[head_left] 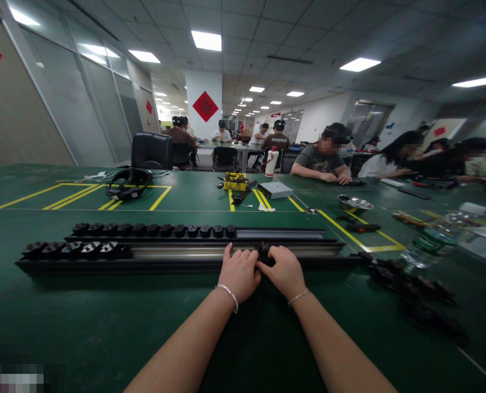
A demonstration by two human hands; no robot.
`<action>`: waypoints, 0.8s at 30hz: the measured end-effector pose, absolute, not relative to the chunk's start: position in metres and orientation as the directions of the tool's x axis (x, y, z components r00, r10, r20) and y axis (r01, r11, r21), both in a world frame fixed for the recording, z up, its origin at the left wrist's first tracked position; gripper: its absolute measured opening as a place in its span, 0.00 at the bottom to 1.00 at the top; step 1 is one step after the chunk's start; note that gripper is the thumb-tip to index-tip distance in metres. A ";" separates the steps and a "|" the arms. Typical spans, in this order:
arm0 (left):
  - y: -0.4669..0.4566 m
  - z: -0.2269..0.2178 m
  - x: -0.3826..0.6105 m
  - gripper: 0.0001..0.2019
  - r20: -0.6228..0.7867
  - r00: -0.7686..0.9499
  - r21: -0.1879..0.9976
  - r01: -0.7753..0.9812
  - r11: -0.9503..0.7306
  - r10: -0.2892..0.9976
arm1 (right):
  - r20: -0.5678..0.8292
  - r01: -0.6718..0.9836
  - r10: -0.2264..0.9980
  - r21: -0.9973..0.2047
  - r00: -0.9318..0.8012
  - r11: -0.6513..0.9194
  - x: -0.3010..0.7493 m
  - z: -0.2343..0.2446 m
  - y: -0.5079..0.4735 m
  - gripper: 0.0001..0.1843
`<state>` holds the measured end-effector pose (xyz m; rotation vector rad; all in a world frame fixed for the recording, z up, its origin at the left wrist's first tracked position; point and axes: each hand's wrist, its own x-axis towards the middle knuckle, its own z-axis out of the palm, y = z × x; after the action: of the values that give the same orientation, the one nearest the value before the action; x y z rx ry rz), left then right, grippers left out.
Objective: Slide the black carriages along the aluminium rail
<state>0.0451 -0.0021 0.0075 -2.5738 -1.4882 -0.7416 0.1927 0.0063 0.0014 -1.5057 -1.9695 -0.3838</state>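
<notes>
Two long black rails lie side by side across the green table. My right hand [284, 267] is closed, pinching a small black plug-like module [264, 249] at the near rail [177, 265]. Right beside it, my left hand [240, 271] is bent over the same rail, its fingers curled and its thumb side close to the module. Several similar black modules with metal parts on top [71, 249] sit at the near rail's left end. The far rail [281, 234] carries a row of black modules along its left part. My fingers partly hide the held module.
A loose heap of black modules [406, 281] lies to the right, near a plastic water bottle [437, 237]. Beyond the rails are a black headset [128, 183], a yellow object [235, 181], a grey box [274, 189] and a metal bowl [355, 204]. Several people sit farther off.
</notes>
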 end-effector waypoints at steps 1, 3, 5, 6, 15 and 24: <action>-0.002 0.007 0.045 0.11 0.444 0.412 0.170 0.833 -0.527 0.795 | 0.631 0.941 0.760 -0.138 -0.157 0.309 0.193 0.001 0.006 0.15; -0.002 0.007 0.045 0.11 0.447 0.412 0.169 0.833 -0.527 0.794 | 0.636 0.940 0.755 -0.137 -0.159 0.313 0.193 0.001 0.006 0.14; -0.002 0.007 0.045 0.11 0.450 0.409 0.169 0.834 -0.525 0.794 | 0.638 0.938 0.753 -0.139 -0.159 0.316 0.193 0.001 0.006 0.14; -0.002 0.007 0.046 0.12 0.451 0.407 0.170 0.835 -0.523 0.795 | 0.636 0.938 0.755 -0.140 -0.159 0.316 0.194 0.001 0.006 0.14; -0.003 0.009 0.046 0.13 0.424 0.406 0.180 0.839 -0.514 0.810 | 0.627 0.948 0.763 -0.118 -0.158 0.294 0.198 0.000 0.008 0.16; -0.002 0.007 0.045 0.14 0.436 0.409 0.179 0.834 -0.522 0.802 | 0.611 0.952 0.781 -0.142 -0.132 0.272 0.197 0.002 0.006 0.17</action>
<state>0.0454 -0.0022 0.0074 -2.5804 -1.5003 -0.7405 0.1969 0.0065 0.0018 -1.5560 -1.9609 -0.3776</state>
